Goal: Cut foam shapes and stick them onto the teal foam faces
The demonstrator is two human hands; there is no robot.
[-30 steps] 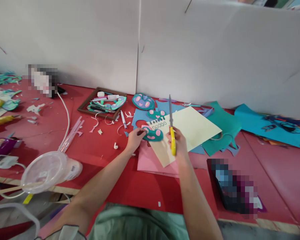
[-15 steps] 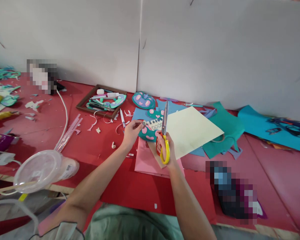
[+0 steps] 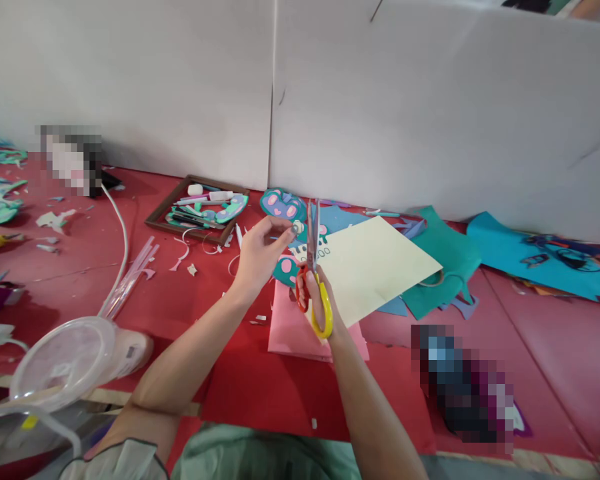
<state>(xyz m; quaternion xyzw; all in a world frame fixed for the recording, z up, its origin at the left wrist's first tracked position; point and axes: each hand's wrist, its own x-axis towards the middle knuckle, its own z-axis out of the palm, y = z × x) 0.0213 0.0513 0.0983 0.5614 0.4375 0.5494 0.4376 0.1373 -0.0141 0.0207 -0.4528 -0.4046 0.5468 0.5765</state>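
My right hand [image 3: 316,293] grips a pair of scissors [image 3: 322,312] with one yellow and one red handle loop. Their blades point up and stand slightly apart. Between thumb and fingertips my left hand [image 3: 263,250] pinches a small pale paper cutout [image 3: 297,228], just left of the blade tips. Beneath the hands lies a large cream sheet [image 3: 380,267] with drawn ovals and a cut edge at its left end. A green piece with pink spots [image 3: 286,269] lies under the left hand, and a blue-and-pink mask-like cutout [image 3: 283,204] is behind it.
Pink sheets [image 3: 293,327] lie at the front, with green sheets [image 3: 453,253] to the right. A brown frame tray [image 3: 153,220] holds pens and cutouts. At left are clear plastic strips [image 3: 130,280] and a lidded plastic tub [image 3: 65,360]. A grey panel [image 3: 180,87] stands behind.
My left hand has lifted the small cutout up and right, towards the blade tips. The scissors have shifted left, and their blades have spread slightly. The whole view has also moved a little.
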